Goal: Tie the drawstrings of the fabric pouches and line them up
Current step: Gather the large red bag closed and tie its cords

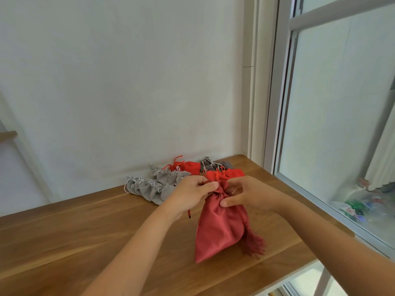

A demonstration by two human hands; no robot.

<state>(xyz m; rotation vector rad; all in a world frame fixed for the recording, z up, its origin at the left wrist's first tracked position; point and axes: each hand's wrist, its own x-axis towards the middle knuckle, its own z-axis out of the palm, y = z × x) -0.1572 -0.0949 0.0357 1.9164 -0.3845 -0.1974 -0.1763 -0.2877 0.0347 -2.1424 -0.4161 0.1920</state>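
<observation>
The large red pouch (220, 229) lies on the table (85, 231) toward its right edge, with its long axis running from the gathered neck on the far side to the flat bottom pointing at the near edge. Both hands meet at that neck, so what the knot needs is already inside the grip, not away from it. The left hand (190, 190) comes in from the left and pinches the puckered fabric at the top between thumb and curled fingers. Whether a cord also sits in that pinch is hidden. The right hand (248, 194) closes on the neck from the other side, its thumb pressed against the cloth just below the gather and its fingers curled in above. A twisted drawstring (240, 214) runs from under the right hand down the pouch's right side to a tassel (255, 245) on the table. A second cord end (189, 213) hangs below the left hand. The neck looks drawn shut, so I judge the tying itself is the step in hand. Behind the hands, along the far edge toward the far right corner, small grey pouches (149, 189) and small red pouches (189, 166) lie already tied, overlapping in loose rows.
</observation>
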